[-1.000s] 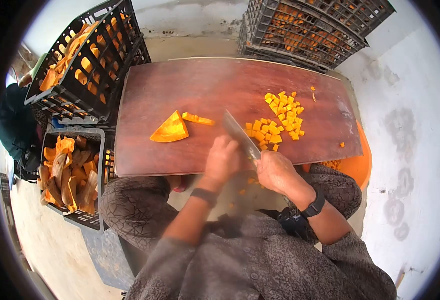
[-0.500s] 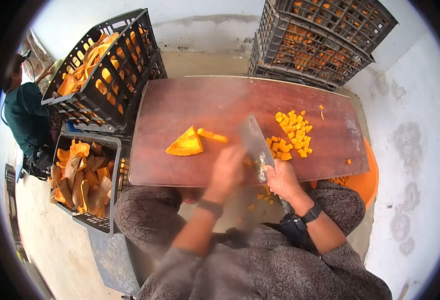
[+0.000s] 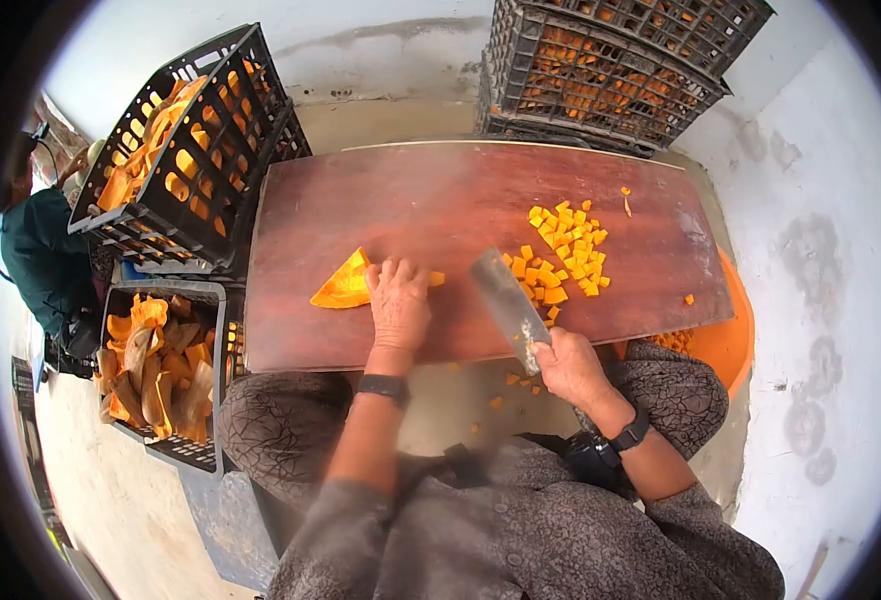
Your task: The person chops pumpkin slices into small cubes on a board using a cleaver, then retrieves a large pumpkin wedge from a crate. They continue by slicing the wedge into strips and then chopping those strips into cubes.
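Observation:
A wide reddish-brown cutting board (image 3: 430, 195) lies across my lap. My left hand (image 3: 398, 302) rests flat on the board, its fingers over an orange pumpkin strip (image 3: 436, 279) and touching a triangular pumpkin wedge (image 3: 341, 285). My right hand (image 3: 570, 366) grips the handle of a cleaver (image 3: 505, 305), whose blade angles up and left over the board. A heap of small orange pumpkin cubes (image 3: 560, 250) lies just right of the blade.
A tilted black crate of pumpkin slices (image 3: 175, 140) stands at the left, a crate of peels (image 3: 155, 365) below it. Stacked black crates (image 3: 610, 65) sit beyond the board. An orange basin (image 3: 725, 325) with cubes sits under the board's right end. Another person (image 3: 40, 250) crouches far left.
My left hand moved from beside the cleaver leftward onto the pumpkin strip and wedge. The cleaver stayed in my right hand, shifting slightly on the board.

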### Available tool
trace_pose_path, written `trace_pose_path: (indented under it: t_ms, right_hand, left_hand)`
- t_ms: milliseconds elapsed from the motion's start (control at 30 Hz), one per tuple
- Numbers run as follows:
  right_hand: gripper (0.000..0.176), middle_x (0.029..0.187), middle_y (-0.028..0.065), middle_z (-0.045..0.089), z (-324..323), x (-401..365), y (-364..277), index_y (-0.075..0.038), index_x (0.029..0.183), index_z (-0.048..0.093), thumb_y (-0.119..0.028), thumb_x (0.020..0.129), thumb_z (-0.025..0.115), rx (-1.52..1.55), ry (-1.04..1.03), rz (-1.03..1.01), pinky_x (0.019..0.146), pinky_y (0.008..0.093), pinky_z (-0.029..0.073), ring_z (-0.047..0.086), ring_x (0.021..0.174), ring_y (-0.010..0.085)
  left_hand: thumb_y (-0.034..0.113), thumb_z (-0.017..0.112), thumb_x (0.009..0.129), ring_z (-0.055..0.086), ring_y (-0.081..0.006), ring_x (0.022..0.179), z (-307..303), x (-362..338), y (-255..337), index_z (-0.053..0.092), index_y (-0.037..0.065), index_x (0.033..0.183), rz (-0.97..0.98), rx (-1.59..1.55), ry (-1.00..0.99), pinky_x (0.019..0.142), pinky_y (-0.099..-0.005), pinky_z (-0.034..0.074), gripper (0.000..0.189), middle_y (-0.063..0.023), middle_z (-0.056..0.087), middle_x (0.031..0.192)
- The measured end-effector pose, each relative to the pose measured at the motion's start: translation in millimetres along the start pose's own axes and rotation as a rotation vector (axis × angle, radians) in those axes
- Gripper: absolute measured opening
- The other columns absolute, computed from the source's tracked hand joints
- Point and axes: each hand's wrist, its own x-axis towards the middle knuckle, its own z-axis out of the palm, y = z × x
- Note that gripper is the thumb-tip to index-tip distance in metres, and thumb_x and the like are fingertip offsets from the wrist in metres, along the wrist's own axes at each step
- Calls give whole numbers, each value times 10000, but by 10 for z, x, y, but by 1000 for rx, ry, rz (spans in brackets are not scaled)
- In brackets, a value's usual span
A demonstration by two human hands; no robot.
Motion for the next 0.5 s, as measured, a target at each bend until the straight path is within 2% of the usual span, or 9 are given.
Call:
trace_pose_path:
  t_ms: [100, 167, 200, 267, 333, 400, 467, 500]
  right_hand:
    - [267, 568, 136, 579, -10, 37, 16, 54, 856, 558, -201, 933, 583, 60, -1, 64, 456, 363, 477, 591, 439, 208]
    - [263, 568, 122, 576, 4, 35, 33, 53, 868, 562, -200, 938, 581, 99, -14, 95, 442, 351, 468, 582, 432, 193]
    - [263, 568, 122, 576, 18, 26, 59, 53, 868, 562, -200, 938, 581, 102, -15, 103, 442, 351, 468, 582, 432, 193]
    - [257, 569, 112, 574, 45, 38, 121, 53, 883, 568, -198, 941, 580, 84, 30, 30, 438, 342, 464, 578, 430, 184]
    - [260, 571, 108, 575, 63, 35, 144, 52, 883, 569, -200, 942, 580, 98, 31, 55, 436, 338, 462, 572, 427, 172]
    - [262, 573, 103, 575, 66, 38, 128, 52, 882, 570, -202, 944, 580, 114, 24, 72, 434, 334, 460, 567, 424, 160]
    - [250, 606, 162, 601, 21, 31, 78, 48, 902, 577, -200, 932, 584, 171, 9, 65, 495, 385, 486, 613, 486, 263]
    - [250, 606, 162, 601, 33, 25, 89, 48, 902, 577, -200, 932, 584, 171, 6, 68, 495, 385, 486, 613, 486, 263]
  left_hand:
    - [106, 672, 750, 551, -276, 1044, 55, -83, 140, 681, 95, 998, -16, -15, -88, 897, -453, 393, 248, -61, 614, 1010]
    - [159, 706, 762, 557, -277, 1034, 76, -153, 281, 674, 99, 1036, 28, -128, 6, 901, -451, 393, 282, -66, 612, 1054]
    - [160, 713, 778, 560, -286, 1031, 75, -179, 346, 659, 90, 1101, 3, -158, -19, 892, -453, 401, 335, -79, 605, 1093]
    - [143, 709, 779, 563, -292, 1030, 27, -220, 410, 649, 81, 1129, 4, -168, -7, 887, -454, 406, 360, -89, 602, 1106]
    - [127, 704, 780, 566, -298, 1029, -47, -218, 441, 640, 72, 1157, 1, -177, 3, 883, -456, 410, 386, -100, 599, 1119]
    - [107, 692, 782, 569, -311, 1029, -120, -218, 380, 630, 53, 1176, -24, -161, -93, 881, -447, 421, 403, -113, 605, 1103]
    - [101, 691, 777, 570, -318, 1020, -102, -256, 331, 623, 52, 1187, -53, -163, -114, 881, -440, 430, 418, -119, 607, 1093]
    - [94, 690, 773, 572, -325, 1010, -75, -278, 325, 615, 51, 1197, -80, -168, -132, 881, -433, 439, 432, -124, 610, 1084]
